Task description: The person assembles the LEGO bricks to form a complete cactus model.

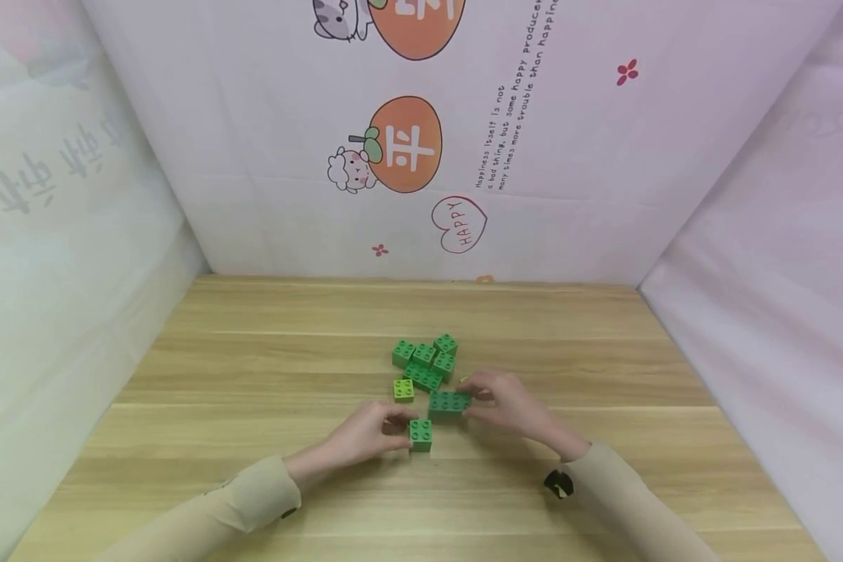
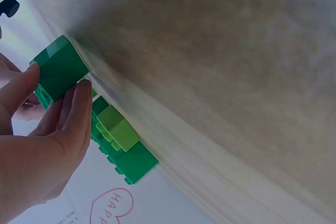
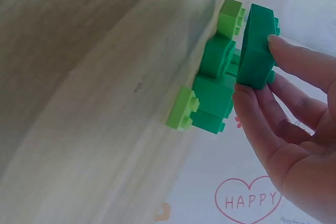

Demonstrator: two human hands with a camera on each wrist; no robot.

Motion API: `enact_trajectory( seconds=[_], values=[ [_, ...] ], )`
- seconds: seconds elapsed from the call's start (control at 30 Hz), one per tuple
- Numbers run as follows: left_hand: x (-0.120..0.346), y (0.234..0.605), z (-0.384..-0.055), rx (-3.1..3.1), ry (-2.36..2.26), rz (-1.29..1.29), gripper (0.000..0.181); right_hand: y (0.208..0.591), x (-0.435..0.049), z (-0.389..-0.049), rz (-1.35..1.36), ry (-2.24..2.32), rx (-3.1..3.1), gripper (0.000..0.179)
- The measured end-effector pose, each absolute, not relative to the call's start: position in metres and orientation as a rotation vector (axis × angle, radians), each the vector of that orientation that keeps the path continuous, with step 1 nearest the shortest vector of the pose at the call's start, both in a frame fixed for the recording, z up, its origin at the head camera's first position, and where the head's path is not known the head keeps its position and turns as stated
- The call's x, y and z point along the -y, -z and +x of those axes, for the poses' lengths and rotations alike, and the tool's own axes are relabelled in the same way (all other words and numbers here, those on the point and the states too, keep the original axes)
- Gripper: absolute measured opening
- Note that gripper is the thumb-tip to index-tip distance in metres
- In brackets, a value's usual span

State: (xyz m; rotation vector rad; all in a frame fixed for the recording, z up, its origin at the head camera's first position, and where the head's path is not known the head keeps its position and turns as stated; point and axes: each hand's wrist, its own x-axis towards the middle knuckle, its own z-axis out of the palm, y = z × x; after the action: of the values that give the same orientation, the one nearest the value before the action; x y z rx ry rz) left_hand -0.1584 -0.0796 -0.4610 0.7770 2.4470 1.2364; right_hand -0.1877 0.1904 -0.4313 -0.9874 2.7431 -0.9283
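Observation:
My left hand (image 1: 365,433) pinches a square green toy brick (image 1: 420,435) between thumb and fingers, studs up. To its right and a little farther back, my right hand (image 1: 511,402) grips the right end of a longer dark green brick (image 1: 448,403). In the right wrist view this long brick (image 3: 256,48) is held at a tilt, thumb on one side and fingers under the other. The left wrist view shows the square brick (image 2: 60,69) between the left thumb and fingertips. A lime brick (image 1: 403,390) sits just behind the two held bricks.
Behind the hands, several green bricks stand close together, some stacked on a long green brick (image 1: 422,377). A second lime brick (image 3: 181,109) lies beside them, mostly hidden by the right hand in the head view. White printed cloth (image 1: 288,195) walls the wooden table (image 1: 267,336) at back and sides.

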Motion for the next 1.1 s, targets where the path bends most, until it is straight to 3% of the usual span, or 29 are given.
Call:
enact_trajectory(
  seconds=[0.67, 1.1],
  values=[
    [0.079, 0.462, -0.161, -2.47, -1.254, 0.785, 0.038, 0.416, -0.185, -0.178, -1.168, 0.91, -2.771, 0.03],
    [0.078, 0.462, -0.161, -2.475, -1.259, 0.782, 0.037, 0.416, -0.179, -0.173, -1.131, 0.943, -2.714, 0.036]
  ],
)
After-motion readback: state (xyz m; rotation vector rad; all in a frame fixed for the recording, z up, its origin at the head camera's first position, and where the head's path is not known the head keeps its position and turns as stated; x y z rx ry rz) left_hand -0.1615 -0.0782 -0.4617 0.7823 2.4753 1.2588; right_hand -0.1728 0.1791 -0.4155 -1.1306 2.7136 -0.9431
